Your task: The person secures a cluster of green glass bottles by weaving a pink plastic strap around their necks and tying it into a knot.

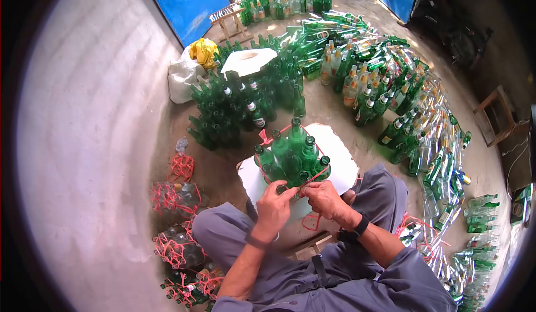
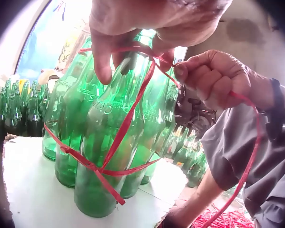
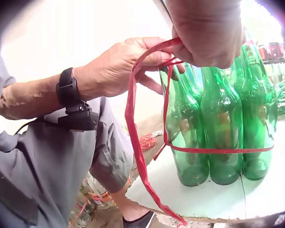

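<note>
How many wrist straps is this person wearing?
2. One strap is just behind the left hand, the other strap just behind the right hand. No others show.

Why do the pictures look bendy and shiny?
Head view: the lens bends the wall like a fishbowl, corners black; left wrist view: glare fades the blue door and glints on the green bottles; right wrist view: behind the left hand it's nearly white.

Bottles (image 1: pixel 297 150) stand on a board (image 1: pixel 339 154) between the knees (image 1: pixel 385 192).
</note>
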`<state>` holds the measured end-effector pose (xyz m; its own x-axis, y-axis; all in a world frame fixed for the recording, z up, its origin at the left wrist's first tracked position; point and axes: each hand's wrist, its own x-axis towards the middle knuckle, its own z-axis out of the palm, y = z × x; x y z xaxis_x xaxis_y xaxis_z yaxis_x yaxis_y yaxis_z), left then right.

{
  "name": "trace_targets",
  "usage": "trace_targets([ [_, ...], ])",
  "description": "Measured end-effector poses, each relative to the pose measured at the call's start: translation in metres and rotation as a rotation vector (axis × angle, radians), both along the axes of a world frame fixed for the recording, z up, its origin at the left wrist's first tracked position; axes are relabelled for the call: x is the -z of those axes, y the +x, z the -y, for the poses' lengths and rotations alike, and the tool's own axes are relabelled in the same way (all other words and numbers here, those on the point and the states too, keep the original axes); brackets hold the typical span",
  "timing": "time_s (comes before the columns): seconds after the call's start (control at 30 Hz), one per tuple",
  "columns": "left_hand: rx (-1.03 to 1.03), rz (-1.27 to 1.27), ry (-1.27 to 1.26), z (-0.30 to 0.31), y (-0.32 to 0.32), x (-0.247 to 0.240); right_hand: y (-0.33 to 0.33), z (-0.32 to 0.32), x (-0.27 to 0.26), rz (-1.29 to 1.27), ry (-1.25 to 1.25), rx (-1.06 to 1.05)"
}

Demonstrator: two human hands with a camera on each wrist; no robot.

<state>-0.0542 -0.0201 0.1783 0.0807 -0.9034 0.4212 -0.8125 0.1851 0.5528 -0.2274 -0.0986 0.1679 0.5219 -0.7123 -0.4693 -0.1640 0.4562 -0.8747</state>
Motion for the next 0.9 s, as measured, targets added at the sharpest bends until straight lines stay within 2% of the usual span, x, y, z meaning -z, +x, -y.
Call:
trace_targets([
  [0.1, 0.015, -0.022, -0.008, 0.002, 0.002, 0.002, 0.004, 0.0, -0.002, 0.046, 0.009, 0.06],
  [0.27, 0.021, -0.173, -0.016, -0.001, -0.005, -0.006, 0.002, -0.001, -0.008, 0.078, 0.235, 0.112],
  [0.5, 0.048, -0.125, 0.031, 0.0, -0.001, 0.001, -0.002, -0.003, -0.018, 0.0, 0.151, 0.075],
  [0.6, 0.053, -0.116, 0.062, 0.0, 0.0, -0.001, -0.005, 0.002, -0.032, -0.061, 0.0, -0.011],
  [0.7, 0.04, -0.081, 0.096, -0.001, 0.0, 0.001, -0.012, 0.01, -0.056, -0.234, -0.363, -0.152],
  [0.73, 0.037, -0.078, 0.105, -0.001, -0.001, 0.002, -0.022, 0.013, -0.062, -0.23, -0.426, -0.151],
  [0.83, 0.04, -0.081, 0.124, -0.001, 0.001, 0.004, -0.028, 0.033, -0.091, -0.547, -0.904, -0.144],
  [0.9, 0.046, -0.084, 0.128, -0.001, 0.003, 0.007, -0.022, 0.048, -0.11, -0.631, -1.059, -0.077],
])
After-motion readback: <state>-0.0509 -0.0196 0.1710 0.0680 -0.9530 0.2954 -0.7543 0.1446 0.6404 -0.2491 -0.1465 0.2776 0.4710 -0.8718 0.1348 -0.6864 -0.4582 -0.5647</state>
